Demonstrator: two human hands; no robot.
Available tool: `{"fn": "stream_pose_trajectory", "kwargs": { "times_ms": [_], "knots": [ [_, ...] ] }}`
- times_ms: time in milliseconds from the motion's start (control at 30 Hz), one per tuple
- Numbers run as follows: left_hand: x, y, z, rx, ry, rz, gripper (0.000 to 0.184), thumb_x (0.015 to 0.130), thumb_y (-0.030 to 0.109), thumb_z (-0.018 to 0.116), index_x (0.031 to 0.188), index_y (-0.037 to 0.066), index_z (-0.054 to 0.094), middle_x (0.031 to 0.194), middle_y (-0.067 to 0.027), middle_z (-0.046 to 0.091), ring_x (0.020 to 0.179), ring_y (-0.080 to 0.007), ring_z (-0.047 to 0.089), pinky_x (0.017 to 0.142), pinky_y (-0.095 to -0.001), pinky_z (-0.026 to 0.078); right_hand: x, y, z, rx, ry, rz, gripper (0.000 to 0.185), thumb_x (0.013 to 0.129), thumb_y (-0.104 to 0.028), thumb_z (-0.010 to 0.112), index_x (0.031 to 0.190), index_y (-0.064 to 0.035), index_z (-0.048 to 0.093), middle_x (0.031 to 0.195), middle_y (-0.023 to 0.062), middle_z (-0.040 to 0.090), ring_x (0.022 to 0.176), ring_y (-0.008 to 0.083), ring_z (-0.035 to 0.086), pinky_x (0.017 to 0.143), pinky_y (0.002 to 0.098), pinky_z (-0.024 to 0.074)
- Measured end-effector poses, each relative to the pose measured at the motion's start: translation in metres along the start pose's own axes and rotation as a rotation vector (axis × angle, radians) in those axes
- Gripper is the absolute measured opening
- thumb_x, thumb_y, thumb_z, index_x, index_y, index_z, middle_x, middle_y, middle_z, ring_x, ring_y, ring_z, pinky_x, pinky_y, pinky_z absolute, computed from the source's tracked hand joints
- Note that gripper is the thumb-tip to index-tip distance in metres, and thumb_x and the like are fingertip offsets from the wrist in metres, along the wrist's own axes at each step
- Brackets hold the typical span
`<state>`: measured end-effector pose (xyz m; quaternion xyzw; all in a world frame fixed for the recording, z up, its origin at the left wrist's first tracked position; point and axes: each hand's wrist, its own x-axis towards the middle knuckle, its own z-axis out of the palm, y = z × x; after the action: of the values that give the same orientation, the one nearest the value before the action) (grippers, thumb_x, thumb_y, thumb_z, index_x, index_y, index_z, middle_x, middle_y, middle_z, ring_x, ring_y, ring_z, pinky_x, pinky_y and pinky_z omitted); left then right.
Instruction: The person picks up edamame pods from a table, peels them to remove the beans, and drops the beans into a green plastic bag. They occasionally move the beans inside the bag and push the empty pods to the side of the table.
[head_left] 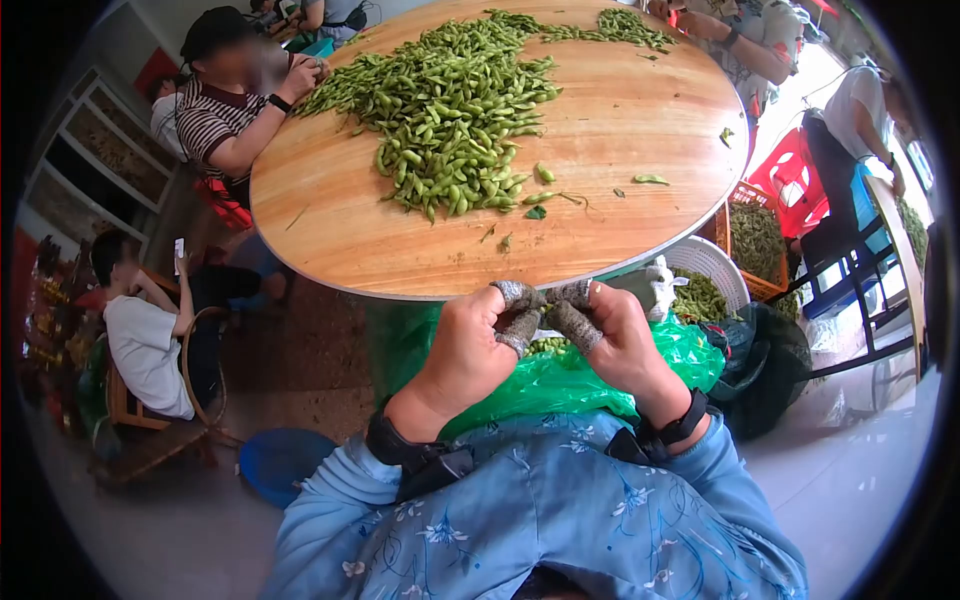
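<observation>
My left hand (468,345) and my right hand (625,338) meet just off the near edge of the round wooden table (400,255). Grey finger covers wrap the thumbs and forefingers, which are pinched closed. A small green edamame pod (545,306) seems to sit between the fingertips of both hands, mostly hidden by them. Below them a green plastic bag (505,395) lies open over my lap area, with shelled green beans (547,346) showing inside. Ahead on the tabletop spreads a large heap of edamame pods (450,110).
A white basket of pods (738,272) and an orange crate of pods (750,240) stand to the right of the table. Loose pods (650,180) lie near its front. People sit around, one at the table's left (225,130). A blue basin (280,465) is on the floor.
</observation>
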<state>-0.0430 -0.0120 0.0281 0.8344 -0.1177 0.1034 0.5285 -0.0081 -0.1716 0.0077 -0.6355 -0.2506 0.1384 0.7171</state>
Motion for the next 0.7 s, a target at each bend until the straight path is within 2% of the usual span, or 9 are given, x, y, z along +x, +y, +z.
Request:
{"fn": "stream_pose_trajectory", "kwargs": {
  "times_ms": [67,233,333,400,433,533,700],
  "knots": [
    [0.000,-0.002,0.001,-0.069,0.015,-0.029,0.017,0.070,-0.005,0.058,0.086,-0.002,0.056,0.075,-0.0106,0.061,0.070,-0.0136,0.059,0.062,-0.0255,0.046,0.001,0.001,0.000,-0.023,0.005,-0.005,0.014,0.082,-0.004,0.052,0.091,0.0061,0.054,0.080,0.0075,0.060,0.075,0.0089,0.052,0.064,0.0243,0.0443],
    [0.000,-0.014,0.004,-0.497,-0.012,-0.223,0.014,0.073,-0.009,0.056,0.086,-0.003,0.055,0.079,-0.0032,0.059,0.073,-0.0083,0.055,0.065,-0.0218,0.046,0.004,0.010,-0.002,-0.040,-0.001,0.022,0.011,0.080,-0.003,0.054,0.087,0.0054,0.054,0.077,0.0072,0.059,0.072,0.0083,0.051,0.062,0.0250,0.0441],
    [0.001,-0.019,-0.001,-0.584,-0.026,-0.301,0.015,0.072,-0.009,0.057,0.086,-0.002,0.054,0.081,-0.0030,0.058,0.073,-0.0082,0.054,0.066,-0.0219,0.046,0.003,0.010,0.003,-0.133,0.045,-0.063,0.008,0.079,-0.001,0.055,0.084,0.0047,0.055,0.076,0.0073,0.059,0.071,0.0087,0.051,0.061,0.0255,0.0437],
    [0.000,-0.022,0.000,-0.644,-0.012,-0.303,0.015,0.073,-0.006,0.058,0.087,-0.001,0.054,0.081,-0.0039,0.058,0.072,-0.0095,0.055,0.065,-0.0223,0.046,0.005,0.012,0.003,-0.406,0.070,-0.211,0.008,0.077,0.000,0.055,0.085,0.0043,0.055,0.076,0.0076,0.058,0.071,0.0096,0.052,0.061,0.0254,0.0436],
    [0.001,-0.023,0.001,-0.704,0.000,-0.297,0.015,0.074,-0.003,0.059,0.087,0.000,0.054,0.082,-0.0047,0.059,0.071,-0.0108,0.056,0.063,-0.0228,0.046,0.006,0.012,0.003,-0.406,0.069,-0.212,0.008,0.077,0.000,0.055,0.085,0.0043,0.055,0.076,0.0076,0.058,0.071,0.0096,0.052,0.061,0.0254,0.0436],
    [-0.001,-0.028,0.007,-0.850,0.029,-0.309,0.018,0.074,-0.003,0.059,0.090,0.002,0.053,0.083,-0.0050,0.059,0.073,-0.0116,0.056,0.065,-0.0234,0.047,0.004,0.013,0.006,-0.359,0.075,-0.179,0.010,0.077,0.001,0.056,0.087,0.0043,0.054,0.076,0.0074,0.058,0.071,0.0103,0.052,0.062,0.0255,0.0438],
    [-0.003,-0.031,0.012,-0.897,0.032,-0.315,0.021,0.073,-0.004,0.059,0.092,0.002,0.052,0.085,-0.0056,0.058,0.075,-0.0122,0.056,0.066,-0.0243,0.047,0.006,0.028,0.006,0.075,0.098,-0.042,0.008,0.079,-0.001,0.054,0.086,0.0024,0.055,0.077,0.0048,0.059,0.067,0.0089,0.051,0.061,0.0237,0.0426]
  ]
}}
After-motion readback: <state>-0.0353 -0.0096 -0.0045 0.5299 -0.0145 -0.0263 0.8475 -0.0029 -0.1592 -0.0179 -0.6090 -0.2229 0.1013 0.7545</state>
